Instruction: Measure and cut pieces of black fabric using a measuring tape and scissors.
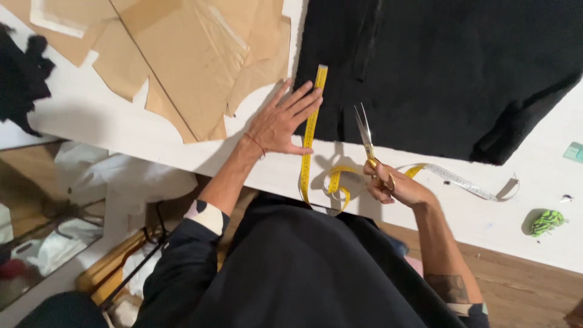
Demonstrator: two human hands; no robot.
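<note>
Left hand (283, 121) flat, fingers spread, pinning yellow measuring tape (310, 130) along left edge of black cloth sheet (449, 73) on white table (109, 121). Right hand (395, 185) clamped on gold-handled steel scissors (366, 136), blades slightly apart, tips at cloth's near edge. Tape slack loops off table's front edge. Brown paper pattern pieces (182, 54) just left; bare table to the right, up to a small green-black object (545, 221).

Single head-worn camera, looking steeply down from above the person's own torso, close in. White worktable (121, 130) fills mid-frame; black woollen cloth (449, 73) lies beyond the fingertips, wooden floor nearer the wearer.
</note>
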